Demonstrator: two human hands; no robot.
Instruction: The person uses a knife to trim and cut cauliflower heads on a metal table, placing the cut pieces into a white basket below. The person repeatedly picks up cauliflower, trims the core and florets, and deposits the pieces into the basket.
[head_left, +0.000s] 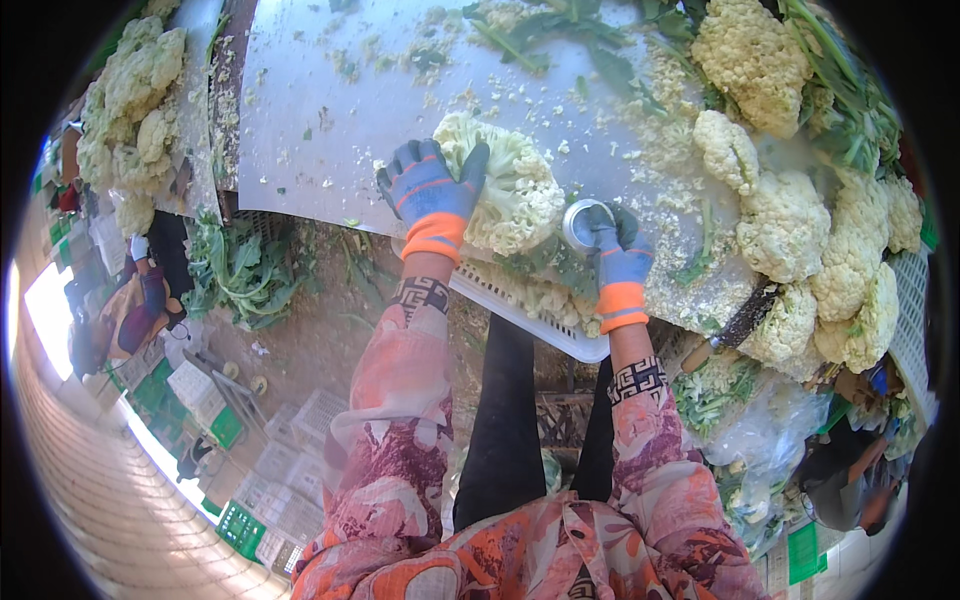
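On the metal table's near edge lies a large cauliflower head [515, 190], its cut branching stems showing. My left hand [430, 185], in a blue-grey glove with an orange cuff, is at its left side. The fingers are spread, and the thumb overlaps the cauliflower's edge. At the right of the head, my gloved right hand [622, 245] is closed on a round silver metal cup-like tool [583, 226]. Its rim faces up and nearly touches the cauliflower; its underside is hidden.
Several cauliflower heads [785, 225] are piled at right, beside a knife [735, 325] with a dark, crumb-covered blade. Crumbs and leaves litter the metal table [330, 130]. Below its edge is a white crate [545, 330] of cauliflower pieces. Another person [140, 300] is at far left.
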